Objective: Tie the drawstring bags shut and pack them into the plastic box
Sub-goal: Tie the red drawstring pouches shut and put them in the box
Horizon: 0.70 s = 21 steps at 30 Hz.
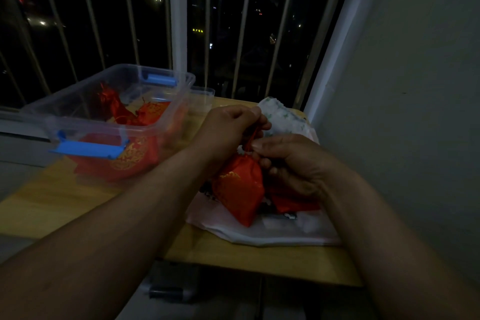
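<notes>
Red bag (296, 202) partly under right hand (293, 163)

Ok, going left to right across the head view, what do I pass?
Plastic box → left hand → right hand → wall. The red drawstring bag they hold overlaps both hands.

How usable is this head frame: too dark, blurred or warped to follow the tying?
Head view: underexposed, with night behind the window bars. Head view: the red bag, left hand and right hand are dim but readable; the drawstring they pinch looks soft. Head view: wide-angle distortion splays the bars toward the edges. Head view: the plastic box shows no strong glare.
</notes>
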Motion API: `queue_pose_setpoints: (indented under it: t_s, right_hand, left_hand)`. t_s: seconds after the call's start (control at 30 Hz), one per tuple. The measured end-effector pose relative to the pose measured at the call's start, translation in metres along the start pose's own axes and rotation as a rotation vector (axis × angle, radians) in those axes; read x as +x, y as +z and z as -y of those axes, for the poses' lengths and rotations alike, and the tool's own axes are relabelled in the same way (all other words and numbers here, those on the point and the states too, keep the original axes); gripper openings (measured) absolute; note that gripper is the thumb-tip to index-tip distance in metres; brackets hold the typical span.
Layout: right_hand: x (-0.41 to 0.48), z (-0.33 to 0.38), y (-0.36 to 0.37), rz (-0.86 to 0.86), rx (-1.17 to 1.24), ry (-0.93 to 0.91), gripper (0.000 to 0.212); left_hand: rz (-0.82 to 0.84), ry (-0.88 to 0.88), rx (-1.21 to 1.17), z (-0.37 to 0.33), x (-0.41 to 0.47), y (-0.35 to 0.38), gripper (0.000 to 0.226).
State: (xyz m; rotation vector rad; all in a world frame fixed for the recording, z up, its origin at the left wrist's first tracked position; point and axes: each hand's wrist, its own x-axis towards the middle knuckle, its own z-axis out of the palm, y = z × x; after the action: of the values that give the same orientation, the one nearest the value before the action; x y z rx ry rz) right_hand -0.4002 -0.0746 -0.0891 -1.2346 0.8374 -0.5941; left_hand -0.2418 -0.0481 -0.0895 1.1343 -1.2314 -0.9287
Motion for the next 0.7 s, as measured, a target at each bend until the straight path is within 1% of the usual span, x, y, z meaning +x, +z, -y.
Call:
queue_pose_setpoints:
  t_s: [0.07, 0.2, 0.33, 0.43, 0.53, 0.6, 0.7]
  right_hand:
    - [-0.001, 0.0, 0.001, 0.007, -0.039, -0.022, 0.026]
    - [-0.005, 0.002, 0.002, -0.03, -0.04, -0.029, 0.015]
    - [-0.005, 0.002, 0.002, -0.042, 0.008, -0.048, 0.012]
    - [-0.003, 0.005, -0.005, -0.119, 0.077, -0.062, 0.022]
    - [-0.002, 0.008, -0.012, -0.163, 0.116, -0.059, 0.018]
    - [-0.001, 0.008, -0.013, -0.171, 0.071, -0.07, 0.019]
    - [-0.001, 0.01, -0.01, -0.237, -0.094, -0.094, 0.019]
  left_hand:
    - [0.003, 0.007, -0.007, 0.001, 0.0, 0.001, 0.031]
    - [0.067, 0.006, 0.022, 0.002, -0.004, 0.001, 0.03]
    - [0.076, 0.071, 0.166, 0.001, -0.011, -0.003, 0.029]
    - [0.045, 0.091, 0.248, -0.002, -0.014, -0.004, 0.026]
    - [0.091, 0.065, 0.452, -0.001, -0.016, -0.003, 0.018]
    - [0.091, 0.067, 0.524, 0.003, -0.016, -0.001, 0.022]
    - [0.056, 0.111, 0.56, 0.005, -0.018, -0.001, 0.022]
